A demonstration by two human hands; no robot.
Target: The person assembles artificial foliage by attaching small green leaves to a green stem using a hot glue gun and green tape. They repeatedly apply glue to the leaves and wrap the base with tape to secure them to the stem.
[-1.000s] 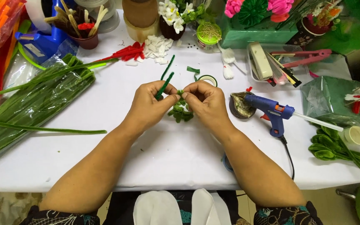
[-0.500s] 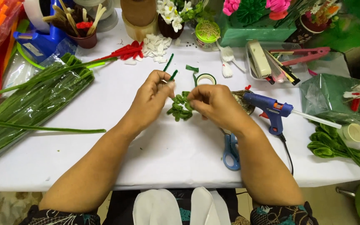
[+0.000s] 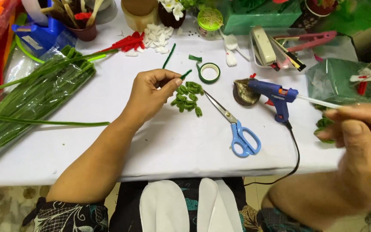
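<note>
My left hand (image 3: pixel 151 92) rests on the white table (image 3: pixel 108 141) and pinches the stem of a small green craft sprig (image 3: pixel 187 99) made of folded pipe-cleaner leaves; its dark green stem end (image 3: pixel 186 74) sticks out past my thumb. My right hand (image 3: pixel 359 137) is far out to the right, blurred and close to the camera, with fingers curled over green leaf pieces (image 3: pixel 325 129) near the table's right edge. Whether it holds one I cannot tell. Blue-handled scissors (image 3: pixel 237 126) lie between my hands.
A blue glue gun (image 3: pixel 275 95) stands right of centre, its cord running off the front edge. A roll of green tape (image 3: pixel 208 72) lies beyond the sprig. Bagged green stems (image 3: pixel 35 94) fill the left side. Cups, flowers and a tool tray (image 3: pixel 275 49) line the back.
My right hand has let go of the sprig and swung far to the right. The scissors it covered are now in full view. My left hand still holds the sprig.
</note>
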